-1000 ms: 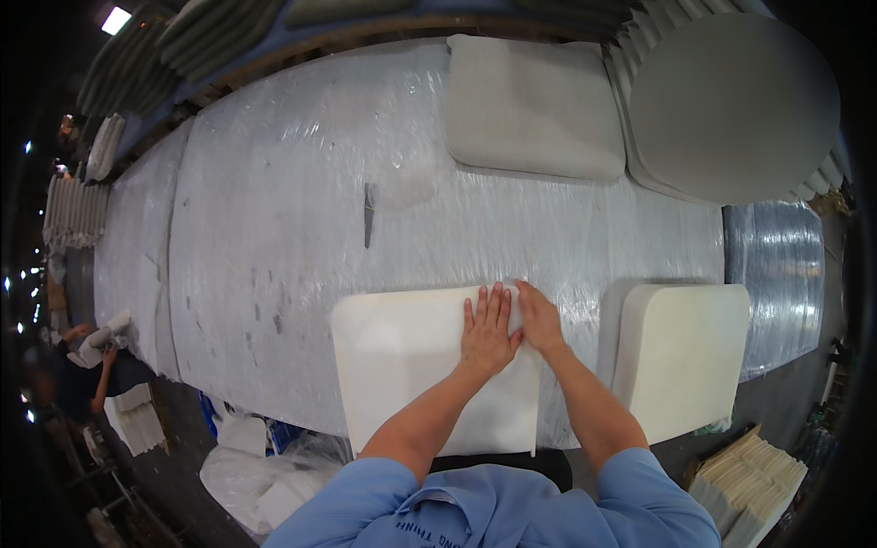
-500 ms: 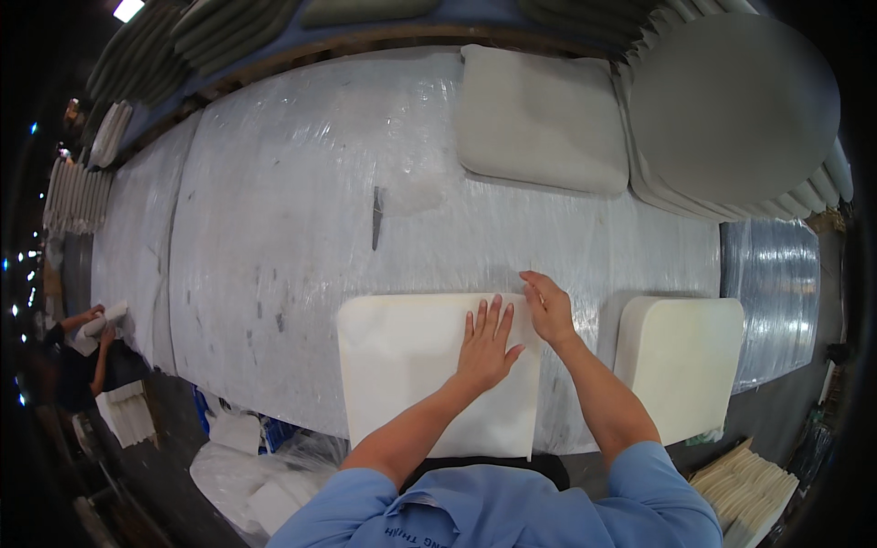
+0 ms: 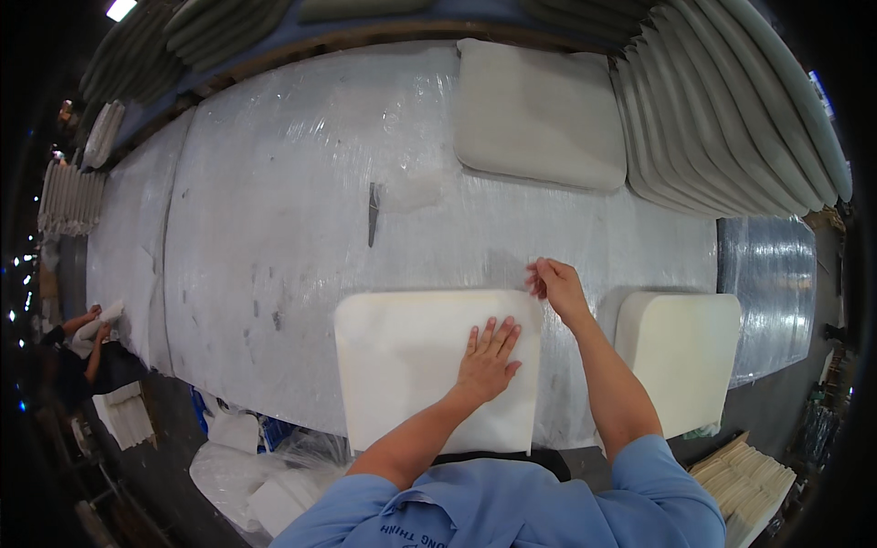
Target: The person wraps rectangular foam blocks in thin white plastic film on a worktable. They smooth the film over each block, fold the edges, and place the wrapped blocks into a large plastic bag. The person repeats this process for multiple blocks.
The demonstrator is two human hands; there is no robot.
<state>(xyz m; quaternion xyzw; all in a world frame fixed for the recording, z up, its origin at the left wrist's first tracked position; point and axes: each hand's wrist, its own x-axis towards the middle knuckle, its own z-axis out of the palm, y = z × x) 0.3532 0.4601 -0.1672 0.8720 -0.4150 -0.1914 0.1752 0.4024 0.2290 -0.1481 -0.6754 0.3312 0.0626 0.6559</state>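
Observation:
A white foam cushion pad (image 3: pixel 397 374) with rounded far corners lies in front of me at the table's near edge. My left hand (image 3: pixel 487 361) rests flat on its right half, fingers stretched out. Just beyond the pad's far right corner is my right hand (image 3: pixel 554 285). Its fingers are curled in and slightly smeared; whatever they pinch, if anything, is too small to make out. To the right of my right forearm stands another cream cushion pad (image 3: pixel 681 361), apart from the first.
Plastic film covers the table (image 3: pixel 274 219). A dark narrow blade-like tool (image 3: pixel 373 215) lies beyond the pad. Grey cushions sit at the far right: one flat (image 3: pixel 539 114), beside a leaning row (image 3: pixel 722 110). A co-worker (image 3: pixel 78 356) handles a white piece at far left.
My left hand has slid a little toward me and to the right on the pad. My right hand has shifted slightly right, and its fingers are more curled.

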